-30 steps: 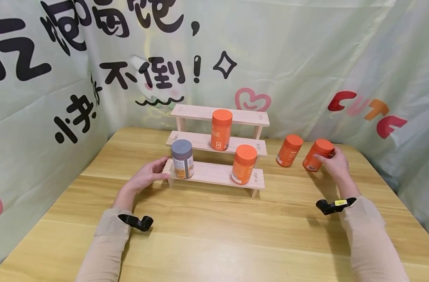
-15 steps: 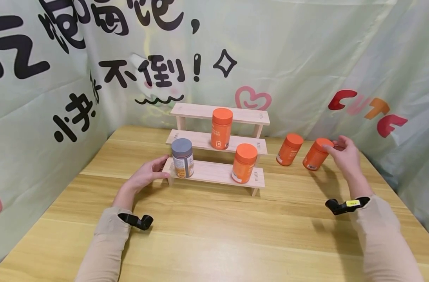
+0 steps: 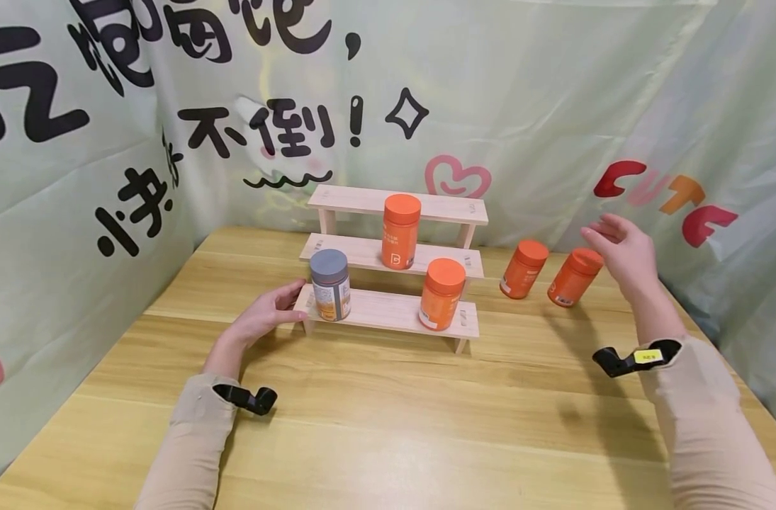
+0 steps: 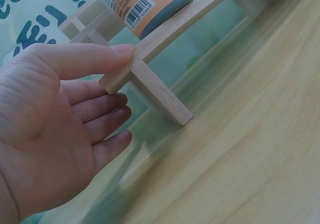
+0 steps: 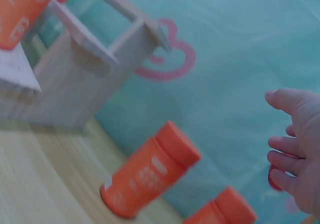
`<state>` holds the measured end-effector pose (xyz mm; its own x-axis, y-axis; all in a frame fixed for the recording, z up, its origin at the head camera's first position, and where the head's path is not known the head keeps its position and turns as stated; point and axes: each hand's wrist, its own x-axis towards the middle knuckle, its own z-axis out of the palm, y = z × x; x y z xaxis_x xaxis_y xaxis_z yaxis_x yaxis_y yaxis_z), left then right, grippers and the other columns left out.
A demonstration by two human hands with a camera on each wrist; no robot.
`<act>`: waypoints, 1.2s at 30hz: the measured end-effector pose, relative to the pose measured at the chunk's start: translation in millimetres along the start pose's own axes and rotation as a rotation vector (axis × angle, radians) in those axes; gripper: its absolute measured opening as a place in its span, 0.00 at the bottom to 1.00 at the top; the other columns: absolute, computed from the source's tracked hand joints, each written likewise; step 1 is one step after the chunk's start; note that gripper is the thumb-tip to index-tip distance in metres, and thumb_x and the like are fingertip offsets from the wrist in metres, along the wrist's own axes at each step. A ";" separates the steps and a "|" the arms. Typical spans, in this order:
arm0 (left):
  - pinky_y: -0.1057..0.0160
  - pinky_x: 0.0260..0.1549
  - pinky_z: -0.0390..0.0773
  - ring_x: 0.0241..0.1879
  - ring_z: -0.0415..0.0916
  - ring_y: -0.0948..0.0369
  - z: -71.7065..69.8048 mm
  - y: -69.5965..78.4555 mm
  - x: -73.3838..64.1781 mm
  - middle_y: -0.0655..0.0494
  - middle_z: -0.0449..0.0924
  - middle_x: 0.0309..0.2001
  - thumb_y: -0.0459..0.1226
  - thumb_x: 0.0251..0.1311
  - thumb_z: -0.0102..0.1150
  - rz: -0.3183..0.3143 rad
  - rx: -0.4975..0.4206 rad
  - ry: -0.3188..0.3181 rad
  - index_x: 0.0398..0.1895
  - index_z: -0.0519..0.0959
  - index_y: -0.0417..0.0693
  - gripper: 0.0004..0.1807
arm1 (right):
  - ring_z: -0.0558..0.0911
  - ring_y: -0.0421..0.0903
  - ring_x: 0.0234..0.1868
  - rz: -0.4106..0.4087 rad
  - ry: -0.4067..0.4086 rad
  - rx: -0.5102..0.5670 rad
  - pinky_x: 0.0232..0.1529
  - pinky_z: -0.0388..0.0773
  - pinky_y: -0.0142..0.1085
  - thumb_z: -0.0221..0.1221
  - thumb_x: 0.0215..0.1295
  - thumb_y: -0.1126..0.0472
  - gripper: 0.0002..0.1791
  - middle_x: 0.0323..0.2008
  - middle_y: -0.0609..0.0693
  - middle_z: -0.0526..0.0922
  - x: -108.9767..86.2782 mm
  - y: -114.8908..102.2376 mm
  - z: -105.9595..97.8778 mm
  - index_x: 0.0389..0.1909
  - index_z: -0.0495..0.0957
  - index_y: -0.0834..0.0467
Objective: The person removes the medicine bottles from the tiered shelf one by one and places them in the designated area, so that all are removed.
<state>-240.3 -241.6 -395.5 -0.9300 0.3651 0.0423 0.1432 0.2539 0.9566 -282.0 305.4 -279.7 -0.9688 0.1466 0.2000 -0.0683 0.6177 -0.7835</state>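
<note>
My left hand (image 3: 269, 312) holds the left end of the lowest step of a wooden tiered display stand (image 3: 381, 312). In the left wrist view, the thumb (image 4: 120, 54) lies on the plank's end with fingers below. A grey-lidded bottle (image 3: 330, 287) stands on that step near the hand. On its right side is an orange bottle (image 3: 441, 297), and another orange bottle (image 3: 400, 234) occupies the middle step. Two more bottles stand on the table: a left orange one (image 3: 524, 273) and a right orange one (image 3: 574, 280). Just above and right of the latter, my right hand (image 3: 630, 258) hovers, holding nothing.
A wooden table (image 3: 388, 425) bears everything. Behind it hangs a pale green printed cloth (image 3: 541, 106), close to the table's back edge and along both sides. The top step (image 3: 343, 200) of the stand rises at the back.
My right hand has let go of the right orange bottle on the table and lifted up and to the right. The left hand stays on the display stand.
</note>
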 end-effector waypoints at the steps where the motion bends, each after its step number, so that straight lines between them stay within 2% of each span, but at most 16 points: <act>1: 0.47 0.66 0.48 0.68 0.44 0.41 -0.1 -0.1 0.3 0.34 0.42 0.70 0.32 0.58 0.58 -0.001 0.000 0.000 0.69 0.45 0.29 0.42 | 0.66 0.50 0.61 -0.009 -0.008 0.002 0.63 0.62 0.47 0.51 0.62 0.39 0.43 0.64 0.60 0.65 -0.3 -4.1 1.4 0.71 0.51 0.58; 5: 0.47 0.65 0.49 0.68 0.45 0.41 -1.1 -1.1 1.1 0.34 0.44 0.70 0.31 0.58 0.58 -0.003 -0.009 -0.002 0.69 0.46 0.29 0.42 | 0.68 0.44 0.57 -0.053 -0.044 0.054 0.63 0.62 0.43 0.53 0.63 0.42 0.40 0.59 0.55 0.69 -1.6 -22.4 9.9 0.70 0.54 0.58; 8: 0.47 0.65 0.49 0.67 0.46 0.41 -1.7 -1.5 1.6 0.33 0.44 0.69 0.31 0.58 0.58 -0.001 -0.015 -0.005 0.69 0.46 0.29 0.41 | 0.68 0.45 0.58 -0.080 -0.071 0.091 0.64 0.61 0.44 0.54 0.62 0.42 0.40 0.58 0.53 0.70 -1.7 -37.0 17.4 0.70 0.56 0.58; 13: 0.47 0.65 0.49 0.68 0.46 0.41 -1.8 -1.7 0.9 0.33 0.44 0.70 0.31 0.58 0.57 -0.003 -0.012 -0.004 0.69 0.46 0.29 0.41 | 0.67 0.49 0.61 -0.105 -0.131 0.129 0.64 0.59 0.46 0.55 0.62 0.43 0.40 0.60 0.56 0.69 -0.3 -60.9 30.8 0.70 0.56 0.57; 20: 0.47 0.65 0.49 0.68 0.45 0.41 -2.2 -2.8 0.5 0.33 0.43 0.70 0.31 0.58 0.57 0.001 -0.011 -0.005 0.69 0.45 0.28 0.41 | 0.68 0.49 0.60 -0.146 -0.195 0.167 0.60 0.65 0.44 0.56 0.62 0.44 0.37 0.60 0.56 0.70 -0.9 -90.4 51.9 0.69 0.58 0.56; 27: 0.47 0.65 0.49 0.68 0.45 0.41 -1.6 -2.8 0.7 0.34 0.43 0.70 0.31 0.58 0.58 0.003 -0.023 -0.006 0.69 0.46 0.29 0.42 | 0.69 0.50 0.60 -0.213 -0.227 0.236 0.61 0.64 0.44 0.58 0.62 0.49 0.35 0.58 0.59 0.71 -2.8 -107.5 75.7 0.67 0.60 0.59; 32: 0.47 0.65 0.48 0.68 0.45 0.41 -1.1 -1.3 0.7 0.34 0.42 0.70 0.31 0.58 0.58 -0.002 -0.018 -0.003 0.69 0.46 0.29 0.42 | 0.70 0.51 0.59 -0.256 -0.284 0.284 0.61 0.66 0.43 0.60 0.62 0.53 0.34 0.57 0.60 0.71 -3.4 -117.3 92.1 0.66 0.61 0.61; 36: 0.47 0.65 0.48 0.68 0.45 0.41 -0.6 -0.6 -0.1 0.34 0.42 0.70 0.31 0.58 0.58 -0.009 -0.012 -0.001 0.69 0.46 0.29 0.42 | 0.70 0.51 0.59 -0.263 -0.335 0.274 0.61 0.66 0.44 0.60 0.61 0.53 0.35 0.58 0.58 0.71 -4.2 -124.9 102.8 0.66 0.60 0.60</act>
<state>-240.5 -242.3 -395.9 -0.9307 0.3641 0.0334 0.1308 0.2462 0.9604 -293.9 148.2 -243.1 -0.9307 -0.2702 0.2467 -0.3366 0.3682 -0.8667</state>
